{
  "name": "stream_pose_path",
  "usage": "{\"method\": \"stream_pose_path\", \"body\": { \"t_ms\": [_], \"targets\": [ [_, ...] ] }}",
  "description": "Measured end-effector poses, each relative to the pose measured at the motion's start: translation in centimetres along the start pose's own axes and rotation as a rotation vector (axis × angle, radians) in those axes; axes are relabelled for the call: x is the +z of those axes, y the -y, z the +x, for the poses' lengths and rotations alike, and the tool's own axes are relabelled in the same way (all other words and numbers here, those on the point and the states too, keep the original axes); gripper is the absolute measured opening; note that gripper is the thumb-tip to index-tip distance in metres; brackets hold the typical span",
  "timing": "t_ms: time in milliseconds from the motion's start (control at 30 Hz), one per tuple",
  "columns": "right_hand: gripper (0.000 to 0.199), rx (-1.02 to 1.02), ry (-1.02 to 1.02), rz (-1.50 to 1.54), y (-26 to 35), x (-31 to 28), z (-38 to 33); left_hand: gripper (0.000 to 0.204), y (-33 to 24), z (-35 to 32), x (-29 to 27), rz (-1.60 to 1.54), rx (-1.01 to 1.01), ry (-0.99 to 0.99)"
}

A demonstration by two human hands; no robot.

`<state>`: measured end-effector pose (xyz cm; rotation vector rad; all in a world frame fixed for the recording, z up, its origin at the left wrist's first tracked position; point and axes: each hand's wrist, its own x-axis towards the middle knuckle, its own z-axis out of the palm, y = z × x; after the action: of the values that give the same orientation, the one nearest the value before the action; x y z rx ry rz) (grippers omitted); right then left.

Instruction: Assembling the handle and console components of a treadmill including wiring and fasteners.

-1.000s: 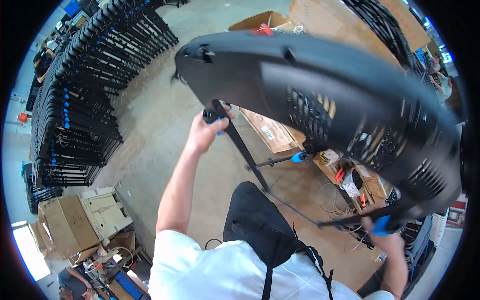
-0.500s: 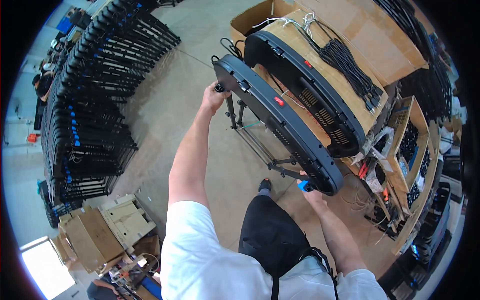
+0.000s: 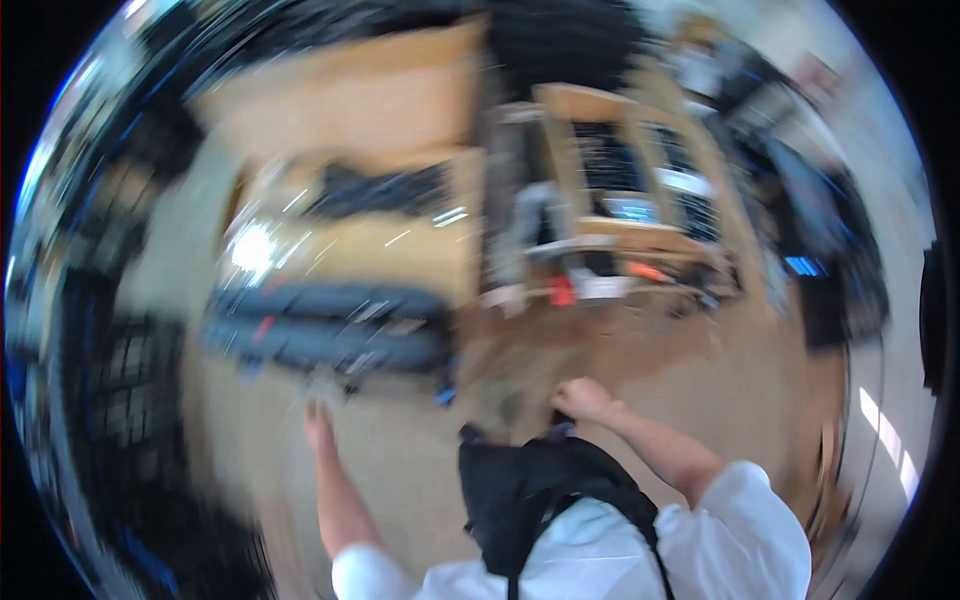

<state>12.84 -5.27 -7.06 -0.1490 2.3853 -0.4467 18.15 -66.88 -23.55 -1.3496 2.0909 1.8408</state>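
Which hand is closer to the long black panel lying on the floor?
Left. The left hand reaches up just below the long black panel, while the right hand is off to its right, near the black apron.

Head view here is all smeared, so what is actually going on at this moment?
The picture is heavily motion-blurred. A person in a white shirt and dark apron stands over a wooden work surface. The left hand reaches toward a long dark panel lying flat in front, though whether it touches it cannot be told. The right hand is closed near the apron's top edge; what it grips, if anything, is unclear. Wooden shelving with dark items stands behind.
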Motion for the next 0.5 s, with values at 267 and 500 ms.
{"method": "stream_pose_path", "body": {
  "t_ms": [267, 500],
  "targets": [
    [0.045, 0.619, -0.337, 0.255, -30.4, -11.0, -9.6, 0.037, 14.0, -21.7, 12.4, 0.804, 0.63, 1.224],
    [0.05, 0.778, -1.215, 0.575, -59.9, -35.6, -14.6, 0.045, 9.0, -26.8, 33.5, 0.477, -0.115, 0.598]
  ]
}}
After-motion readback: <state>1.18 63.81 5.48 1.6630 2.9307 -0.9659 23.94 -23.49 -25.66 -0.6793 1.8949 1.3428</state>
